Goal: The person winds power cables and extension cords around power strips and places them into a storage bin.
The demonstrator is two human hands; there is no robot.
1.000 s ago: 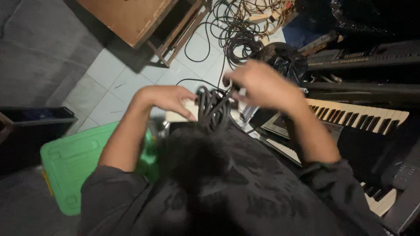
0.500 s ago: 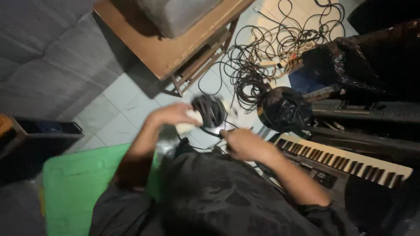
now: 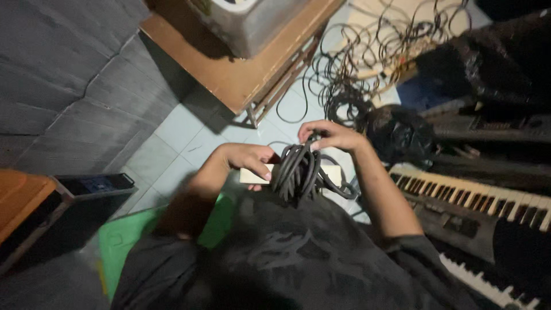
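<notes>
As my head has tilted back since a second ago, more of the floor beyond my hands shows, and the bundle has come in close to my chest, gathered rather than loose.

From the head view, my left hand (image 3: 247,158) is closed around the near side of the coiled black cable (image 3: 298,172), fingers curled. My right hand (image 3: 333,136) pinches the top of the loops. The coil hangs between both hands, thick, dark, many strands bunched lengthwise. Beyond my right hand lie tangled cables (image 3: 367,63); a keyboard (image 3: 476,198) sits just right of it.

small dark screen (image 3: 97,183), left floor
</notes>
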